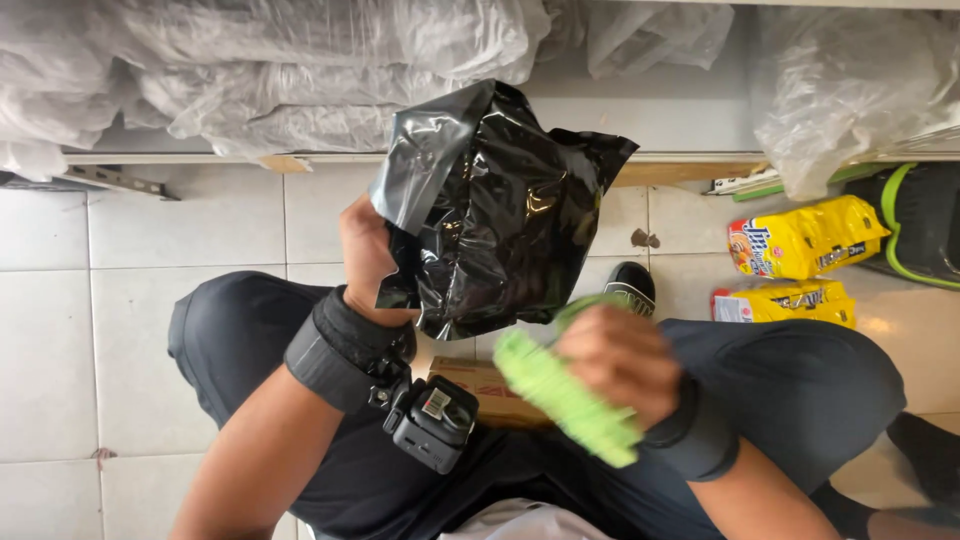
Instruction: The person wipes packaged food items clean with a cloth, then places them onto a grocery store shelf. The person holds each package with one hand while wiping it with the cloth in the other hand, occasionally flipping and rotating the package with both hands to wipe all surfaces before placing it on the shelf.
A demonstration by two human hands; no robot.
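Note:
My left hand (366, 252) grips the edge of a glossy black plastic bag (495, 210) and holds it up over my lap. My right hand (618, 358) is closed around a bright green knitted piece of fabric (560, 392), blurred by motion, just below the bag's lower edge. A black strap with a small camera (432, 420) sits on my left wrist, and a black band wraps my right wrist. A brown cardboard box (492, 392) lies between my knees, partly hidden by my hands.
Clear plastic-wrapped bundles (250, 70) fill a low shelf ahead. Two yellow snack packets (800, 240) lie on the white tile floor at right, beside a black and green bag (920, 225). A black shoe tip (630, 285) shows behind the black bag.

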